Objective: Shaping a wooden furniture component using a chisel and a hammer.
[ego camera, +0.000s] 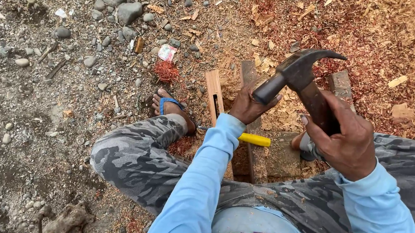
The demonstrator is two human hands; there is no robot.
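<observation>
Right hand (341, 138) grips hammer (301, 80); left hand (247, 105), half hidden behind it, perhaps clasps something unseen.

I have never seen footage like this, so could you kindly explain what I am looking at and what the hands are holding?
There is one picture, taken by a camera worn on a person's head and looking down at their own hands and lap. The person sits low over gravelly ground strewn with pebbles and reddish wood shavings. Their right hand has a closed grip on a claw hammer, raised with its head up. Their left hand reaches down to a wooden plank with a slot cut in it; what it grips is hidden. A yellow-handled tool lies just behind that wrist. A foot in a blue sandal rests beside the plank.
</observation>
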